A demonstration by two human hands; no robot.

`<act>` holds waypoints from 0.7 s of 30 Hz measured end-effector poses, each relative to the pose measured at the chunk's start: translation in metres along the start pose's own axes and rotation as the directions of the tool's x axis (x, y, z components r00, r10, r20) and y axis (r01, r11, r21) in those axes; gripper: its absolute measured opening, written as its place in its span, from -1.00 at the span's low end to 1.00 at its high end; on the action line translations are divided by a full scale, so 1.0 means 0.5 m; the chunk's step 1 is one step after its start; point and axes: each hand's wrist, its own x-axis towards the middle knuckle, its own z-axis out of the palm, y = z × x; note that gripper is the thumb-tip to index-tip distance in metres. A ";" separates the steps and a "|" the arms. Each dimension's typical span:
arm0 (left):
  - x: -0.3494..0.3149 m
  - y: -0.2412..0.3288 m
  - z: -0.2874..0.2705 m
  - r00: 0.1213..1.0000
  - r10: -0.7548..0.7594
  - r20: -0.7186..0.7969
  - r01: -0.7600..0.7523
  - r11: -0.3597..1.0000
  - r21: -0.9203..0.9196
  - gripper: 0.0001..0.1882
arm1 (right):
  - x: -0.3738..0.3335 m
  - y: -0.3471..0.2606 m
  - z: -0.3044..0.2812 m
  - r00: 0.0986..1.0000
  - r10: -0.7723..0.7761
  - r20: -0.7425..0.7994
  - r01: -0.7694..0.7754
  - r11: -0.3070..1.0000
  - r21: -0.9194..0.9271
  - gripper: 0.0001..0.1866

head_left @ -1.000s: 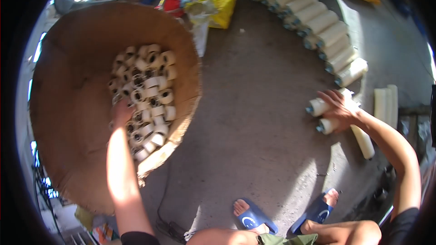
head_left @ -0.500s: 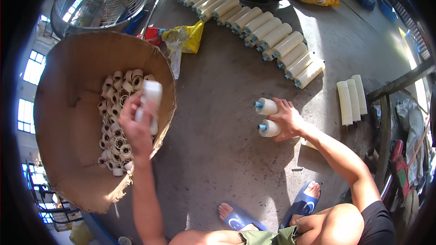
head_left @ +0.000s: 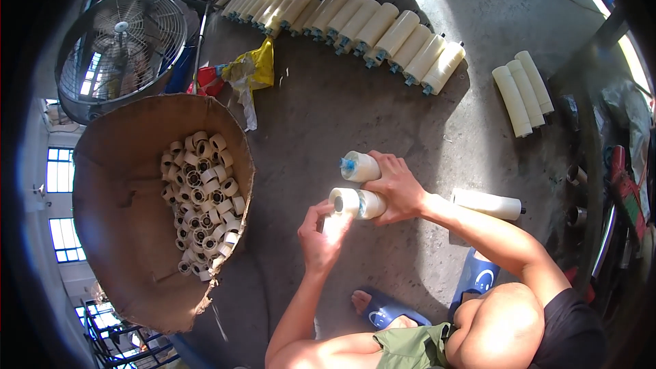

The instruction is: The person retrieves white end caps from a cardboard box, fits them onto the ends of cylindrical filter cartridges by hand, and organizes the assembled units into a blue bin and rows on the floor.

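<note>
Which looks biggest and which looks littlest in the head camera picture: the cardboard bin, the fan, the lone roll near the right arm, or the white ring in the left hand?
1. Cardboard bin
2. Fan
3. Lone roll
4. White ring

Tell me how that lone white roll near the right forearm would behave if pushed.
The lone white roll would probably roll sideways, being a long cylinder lying on its side. It seems stiff, since it lies straight.

Gry flr [head_left: 301, 143] | long row crm rollers [head_left: 355, 22] | roller trio [head_left: 523, 98] to rt | lone roller [head_left: 485, 203] closer | yel bag [head_left: 262, 66]
</note>
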 end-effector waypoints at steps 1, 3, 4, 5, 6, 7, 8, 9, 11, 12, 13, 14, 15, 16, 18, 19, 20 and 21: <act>0.003 0.006 -0.008 1.000 0.010 0.026 -0.011 0.998 0.059 -0.62 | 0.000 -0.002 0.003 1.000 0.000 0.003 0.000 1.000 0.017 -0.44; 0.010 0.030 -0.024 0.996 0.023 0.085 -0.037 0.986 0.165 -0.62 | -0.005 -0.004 0.006 1.000 0.004 0.013 -0.004 1.000 0.023 -0.42; 0.012 0.037 -0.023 0.996 -0.012 0.089 -0.005 0.982 0.191 -0.61 | -0.007 -0.005 0.007 1.000 0.005 0.017 -0.005 1.000 0.017 -0.42; 0.013 0.044 -0.023 0.995 -0.046 0.093 0.025 0.976 0.217 -0.60 | -0.011 -0.006 0.007 1.000 0.006 0.021 -0.006 1.000 0.010 -0.42; 0.013 0.055 -0.021 0.992 -0.080 0.096 0.055 0.968 0.243 -0.58 | -0.017 -0.004 0.010 1.000 0.010 0.009 -0.011 1.000 0.024 -0.43; 0.011 0.069 -0.017 0.994 -0.077 0.082 0.055 0.968 0.245 -0.57 | -0.026 -0.001 0.017 1.000 0.015 -0.003 -0.015 0.999 0.038 -0.43; 0.011 0.090 -0.010 0.995 -0.073 0.069 0.054 0.969 0.241 -0.56 | -0.033 0.002 0.021 1.000 0.022 -0.014 -0.021 0.999 0.048 -0.44; 0.012 0.100 -0.003 0.996 -0.069 0.056 0.054 0.970 0.238 -0.55 | -0.041 0.004 0.024 0.999 0.027 -0.026 -0.025 0.998 0.064 -0.44; 0.023 0.093 -0.014 0.972 -0.153 0.179 0.093 0.948 0.306 -0.43 | -0.053 0.002 0.030 0.998 0.031 -0.048 -0.026 0.994 0.103 -0.45; 0.027 0.087 -0.023 0.952 -0.199 0.232 0.112 0.933 0.343 -0.37 | -0.056 0.000 0.032 0.999 0.022 -0.047 -0.017 0.995 0.098 -0.45; 0.028 0.083 -0.027 0.946 -0.199 0.256 0.096 0.926 0.364 -0.34 | -0.057 0.000 0.033 0.999 0.012 -0.043 -0.008 0.996 0.094 -0.45; 0.032 0.089 -0.026 0.940 -0.201 0.276 0.069 0.904 0.421 -0.36 | -0.055 0.001 0.032 0.999 -0.002 -0.041 0.006 0.996 0.085 -0.45; 0.033 0.099 -0.025 0.933 -0.205 0.296 0.042 0.879 0.475 -0.38 | -0.056 0.001 0.032 0.999 -0.011 -0.048 0.015 0.996 0.090 -0.47; 0.034 0.106 -0.023 0.926 -0.211 0.314 0.016 0.850 0.526 -0.39 | -0.058 0.000 0.032 0.998 -0.020 -0.053 0.025 0.995 0.096 -0.49; 0.031 0.116 -0.014 0.932 -0.218 0.290 0.026 0.837 0.547 -0.41 | -0.059 -0.002 0.035 0.998 -0.038 -0.054 0.043 0.995 0.096 -0.50; 0.027 0.116 -0.012 0.935 -0.221 0.278 0.031 0.830 0.557 -0.42 | -0.060 0.000 0.035 0.998 -0.044 -0.052 0.048 0.995 0.088 -0.50; 0.025 0.108 -0.015 0.917 -0.256 0.305 0.061 0.847 0.527 -0.43 | -0.058 0.002 0.031 0.997 -0.055 -0.053 0.059 0.995 0.076 -0.49; 0.025 0.088 -0.017 0.897 -0.288 0.335 0.091 0.862 0.498 -0.43 | -0.061 0.007 0.028 0.998 -0.065 -0.004 0.065 0.995 0.073 -0.49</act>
